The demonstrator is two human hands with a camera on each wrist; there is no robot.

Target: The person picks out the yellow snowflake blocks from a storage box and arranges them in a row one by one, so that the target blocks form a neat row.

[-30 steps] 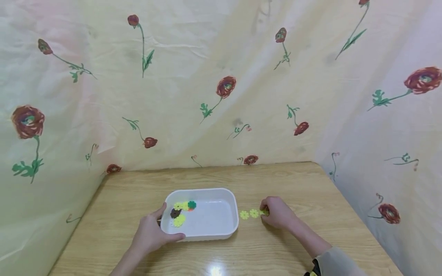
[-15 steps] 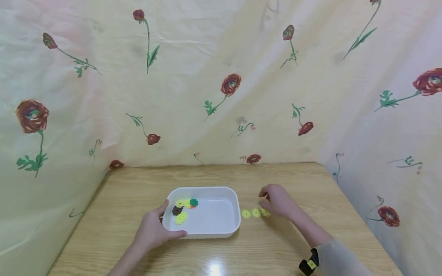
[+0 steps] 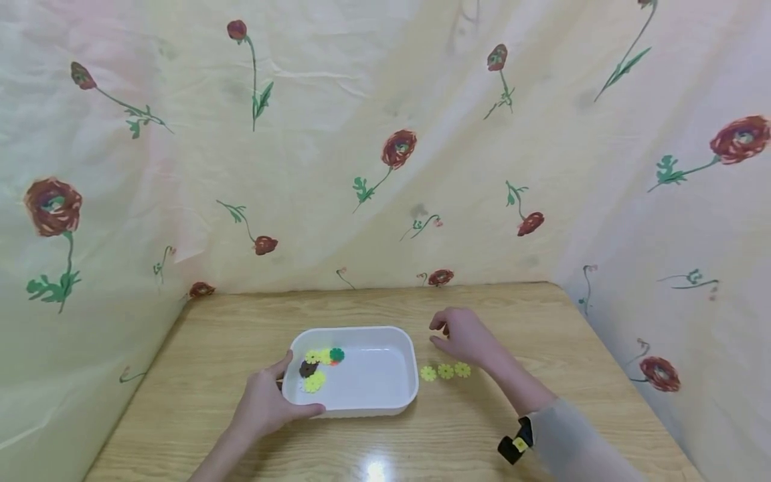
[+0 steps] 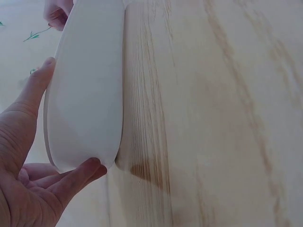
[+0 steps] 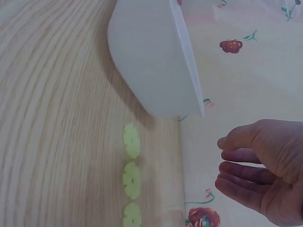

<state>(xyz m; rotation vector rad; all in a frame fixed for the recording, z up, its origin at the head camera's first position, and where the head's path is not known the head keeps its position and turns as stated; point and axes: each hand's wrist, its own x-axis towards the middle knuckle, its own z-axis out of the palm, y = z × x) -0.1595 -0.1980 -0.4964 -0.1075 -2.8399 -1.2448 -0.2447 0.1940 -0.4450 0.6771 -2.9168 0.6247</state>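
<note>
Left of tray, well apart: floral cloth (image 3: 313, 167), red blooms on green stems, hung behind tray and to its right too. At tray's left end: left hand (image 3: 262, 402), holding the tray, thumb along near wall, fingers round the left end. Next: white tray (image 3: 364, 385), upright on wood-grain surface (image 3: 482, 428), long side toward the person. Inside tray, all toward its left end: brown flower piece (image 3: 308, 369); pale yellow pieces (image 3: 314, 382) on its near side; more yellow pieces (image 3: 313, 357) on its far side; then green piece (image 3: 336, 355) with orange-red bit (image 3: 334, 363) showing just below. Exact count in pile: cannot tell.

Right of tray, flat on surface: first yellow piece (image 3: 428, 373) just beside tray's right end, then second (image 3: 445, 371), then third (image 3: 462, 369), in a row leading away from tray. Right of tray's far right corner, raised over surface beyond the row: right hand (image 3: 460, 335), fingers loosely bent, moderately wide gap between thumb and fingertips, apart from pieces and tray. Farthest right of tray, on near side: black wrist device (image 3: 512, 450) with yellow patch, then grey sleeve (image 3: 572, 438).
</note>
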